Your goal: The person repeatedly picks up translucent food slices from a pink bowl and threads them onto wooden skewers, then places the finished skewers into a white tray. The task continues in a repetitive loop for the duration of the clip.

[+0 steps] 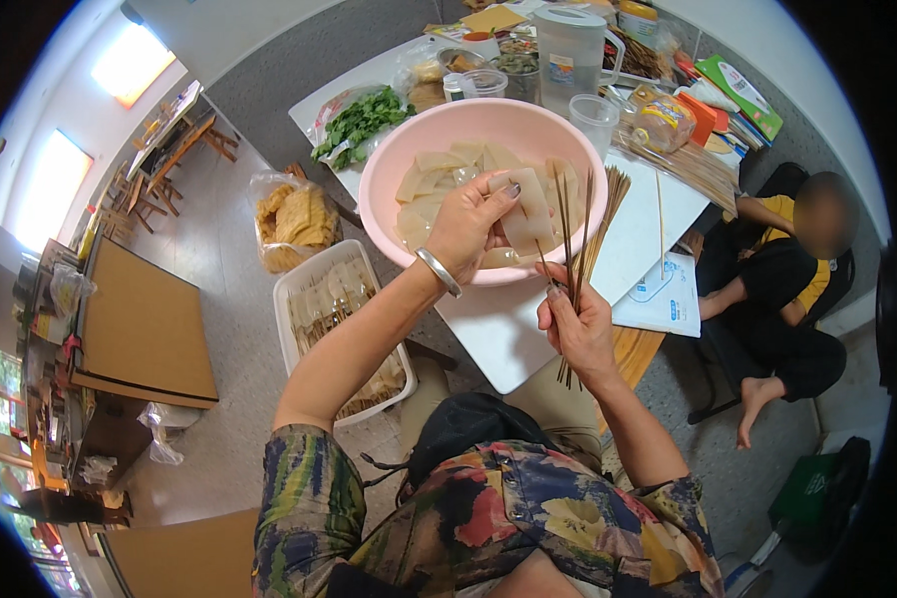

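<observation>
My left hand point(472, 223) grips a flat, pale, translucent food slice point(527, 217) above a pink plastic basin point(389, 239). More such slices point(426, 183) lie inside the basin, some overlapping. In my right hand point(579, 321) is a bundle of thin brown skewers point(574, 224), fanned upward. One skewer point(541, 256) from that hand meets the lower part of the held slice, and a bit of it shows higher on the slice's face. A white tray point(282, 329) to the left holds several rows of skewered slices point(336, 299).
More skewers point(609, 217) lie right of the basin on the white tabletop point(486, 340). Leafy greens point(366, 123), a lidded pitcher point(564, 63) and a clear cup point(594, 119) stand behind. A bag of yellow food sheets point(295, 217) sits left. A person point(785, 299) sits at the right.
</observation>
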### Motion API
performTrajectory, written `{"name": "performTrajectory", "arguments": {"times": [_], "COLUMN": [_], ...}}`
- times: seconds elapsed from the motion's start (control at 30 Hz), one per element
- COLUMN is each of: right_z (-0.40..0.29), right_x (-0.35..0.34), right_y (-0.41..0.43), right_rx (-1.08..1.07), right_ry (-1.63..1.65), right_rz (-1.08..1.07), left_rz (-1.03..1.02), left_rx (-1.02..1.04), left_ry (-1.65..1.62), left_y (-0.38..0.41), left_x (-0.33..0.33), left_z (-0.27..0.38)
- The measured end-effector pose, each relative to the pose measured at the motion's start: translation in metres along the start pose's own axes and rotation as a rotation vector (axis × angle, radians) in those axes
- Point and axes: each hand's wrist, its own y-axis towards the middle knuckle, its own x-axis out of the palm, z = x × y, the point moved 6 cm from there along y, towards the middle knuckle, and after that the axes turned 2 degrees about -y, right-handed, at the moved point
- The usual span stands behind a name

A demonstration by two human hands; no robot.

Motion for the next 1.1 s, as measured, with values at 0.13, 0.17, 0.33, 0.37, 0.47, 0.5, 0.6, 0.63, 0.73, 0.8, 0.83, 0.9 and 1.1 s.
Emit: {"name": "performTrajectory", "arguments": {"times": [0.13,0.17,0.33,0.37,0.47,0.5,0.6,0.63,0.73,0.8,0.83,0.9,1.1], "right_z": [-0.003,-0.005,-0.009,-0.008,-0.003,-0.001,0.005,0.006,0.011,0.015,0.013,0.011,0.028], "right_x": [0.004,0.006,0.016,0.018,0.024,0.027,0.038,0.044,0.048,0.037,0.031,0.02,-0.004], "right_y": [0.0,0.002,0.01,0.012,0.015,0.017,0.023,0.024,0.02,0.014,0.009,0.001,-0.017], "right_rx": [0.062,0.072,0.073,0.075,0.098,0.111,0.121,0.122,0.218,0.185,0.177,0.156,0.155], "right_ry": [0.032,0.052,0.119,0.118,0.13,0.145,0.171,0.175,0.087,0.073,0.055,0.038,0.125], "right_rz": [-0.022,-0.03,-0.056,-0.064,-0.094,-0.105,-0.122,-0.132,-0.168,-0.184,-0.16,-0.136,-0.113], "left_rz": [0.012,0.016,0.006,0.0,-0.001,0.004,0.056,0.086,0.133,0.152,0.294,0.566,1.014], "left_rx": [0.081,0.071,0.042,0.025,0.005,0.022,0.021,0.015,0.08,0.204,0.206,0.175,-0.286], "left_ry": [0.097,0.159,0.22,0.214,0.171,0.14,0.095,0.086,-0.062,-0.192,-0.175,-0.115,0.38], "left_y": [0.001,-0.001,-0.007,-0.008,-0.017,-0.018,-0.023,-0.028,-0.04,-0.051,-0.06,-0.086,-0.142], "left_x": [-0.008,-0.008,-0.015,-0.017,-0.023,-0.024,-0.035,-0.043,-0.074,-0.12,-0.156,-0.228,-0.394], "left_z": [-0.003,-0.003,-0.004,-0.004,0.0,0.0,-0.004,-0.004,0.013,0.029,0.036,0.041,0.004]}}
